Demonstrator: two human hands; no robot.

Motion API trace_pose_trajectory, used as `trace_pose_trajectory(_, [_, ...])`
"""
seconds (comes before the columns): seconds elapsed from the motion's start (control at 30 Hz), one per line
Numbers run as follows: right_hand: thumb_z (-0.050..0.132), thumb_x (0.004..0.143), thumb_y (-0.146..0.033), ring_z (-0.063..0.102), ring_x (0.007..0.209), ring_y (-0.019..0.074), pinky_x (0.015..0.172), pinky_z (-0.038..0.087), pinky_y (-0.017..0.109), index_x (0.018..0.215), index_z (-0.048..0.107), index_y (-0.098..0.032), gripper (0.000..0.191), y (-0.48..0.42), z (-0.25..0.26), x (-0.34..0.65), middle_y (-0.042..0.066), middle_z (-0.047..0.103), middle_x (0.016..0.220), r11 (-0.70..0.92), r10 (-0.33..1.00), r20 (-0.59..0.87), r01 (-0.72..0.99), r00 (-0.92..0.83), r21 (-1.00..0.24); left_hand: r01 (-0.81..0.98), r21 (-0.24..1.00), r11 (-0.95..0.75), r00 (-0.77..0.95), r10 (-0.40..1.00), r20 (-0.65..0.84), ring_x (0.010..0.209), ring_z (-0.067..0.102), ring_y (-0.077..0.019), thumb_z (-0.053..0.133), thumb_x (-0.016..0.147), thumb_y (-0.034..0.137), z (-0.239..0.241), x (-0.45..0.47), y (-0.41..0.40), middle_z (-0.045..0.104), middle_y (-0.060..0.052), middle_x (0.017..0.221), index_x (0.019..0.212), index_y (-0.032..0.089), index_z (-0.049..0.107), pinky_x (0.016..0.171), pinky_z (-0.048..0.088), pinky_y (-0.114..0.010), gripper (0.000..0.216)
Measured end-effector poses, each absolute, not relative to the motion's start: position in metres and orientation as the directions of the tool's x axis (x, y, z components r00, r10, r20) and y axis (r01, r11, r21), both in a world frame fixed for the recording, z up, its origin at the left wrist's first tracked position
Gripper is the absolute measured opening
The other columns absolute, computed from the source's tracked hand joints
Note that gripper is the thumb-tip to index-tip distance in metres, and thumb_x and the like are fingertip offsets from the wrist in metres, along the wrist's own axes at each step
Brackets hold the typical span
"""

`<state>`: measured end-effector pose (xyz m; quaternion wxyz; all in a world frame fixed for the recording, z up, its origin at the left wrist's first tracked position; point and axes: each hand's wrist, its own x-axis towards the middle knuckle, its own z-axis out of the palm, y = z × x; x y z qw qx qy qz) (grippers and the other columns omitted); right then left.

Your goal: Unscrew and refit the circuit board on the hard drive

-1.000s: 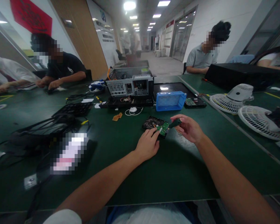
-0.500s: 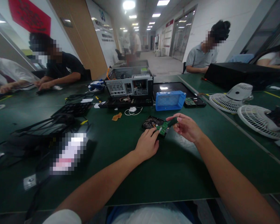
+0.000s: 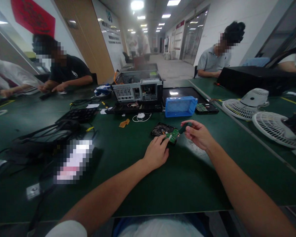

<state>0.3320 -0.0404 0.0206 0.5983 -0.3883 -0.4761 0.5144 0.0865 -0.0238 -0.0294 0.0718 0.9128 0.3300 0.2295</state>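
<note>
A hard drive (image 3: 160, 129) lies on the green tabletop with its green circuit board (image 3: 173, 134) facing up. My left hand (image 3: 157, 150) rests on its near left edge, fingers stretched out and fingertips touching the board. In my right hand (image 3: 196, 132) is a screwdriver with a dark green handle (image 3: 185, 127), pinched between thumb and fingers. Its tip points down and left at the board's right edge; whether it touches a screw is too small to tell.
Beyond the drive stand a blue plastic bin (image 3: 181, 107) and an opened computer case (image 3: 138, 90). Another drive (image 3: 207, 108) lies right of the bin. White fan parts (image 3: 273, 126) are at the right; cables and a black bag (image 3: 46, 140) at the left. Co-workers sit across the table.
My right hand has shifted slightly to the right, and its fingers have changed position around the screwdriver handle. My left hand and the hard drive stay in place.
</note>
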Motion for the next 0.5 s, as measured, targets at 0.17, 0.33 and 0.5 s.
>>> trace_pose_trajectory(0.17, [0.090,0.077,-0.030,0.059,0.070,0.0109,0.061,0.051,0.025,0.114,0.075,-0.025,0.040,-0.042,0.024,0.330,0.008,0.072,0.116,0.162,0.986,0.166,-0.228,0.004,-0.960,0.570,0.291,-0.768,0.677,0.640,0.363,0.129,0.053,-0.0311,0.057,0.094,0.025,-0.026,0.085,-0.025,0.052,-0.013,0.144,0.143,0.019,0.051,0.105,0.053,-0.048,0.050])
trace_pose_trajectory(0.33, [0.089,0.078,-0.033,0.064,0.073,0.0138,0.059,0.051,0.025,0.112,0.073,-0.022,0.039,-0.040,0.024,0.329,0.009,0.073,0.112,0.225,0.974,0.222,-0.136,0.039,-0.965,0.591,0.312,-0.744,0.636,0.668,0.386,0.127,0.055,-0.0300,0.057,0.094,0.026,-0.024,0.086,-0.022,0.054,-0.011,0.141,0.142,0.022,0.052,0.105,0.053,-0.048,0.048])
trace_pose_trajectory(0.5, [0.088,0.080,-0.036,0.062,0.068,0.0144,0.054,0.050,0.026,0.107,0.065,-0.022,0.038,-0.039,0.022,0.323,0.006,0.071,0.105,0.320,0.942,0.323,0.044,0.093,-0.946,0.689,0.345,-0.638,0.484,0.759,0.436,0.137,0.047,-0.0357,0.063,0.091,0.037,-0.023,0.077,-0.003,0.048,-0.016,0.147,0.147,0.020,0.046,0.112,0.045,-0.054,0.061])
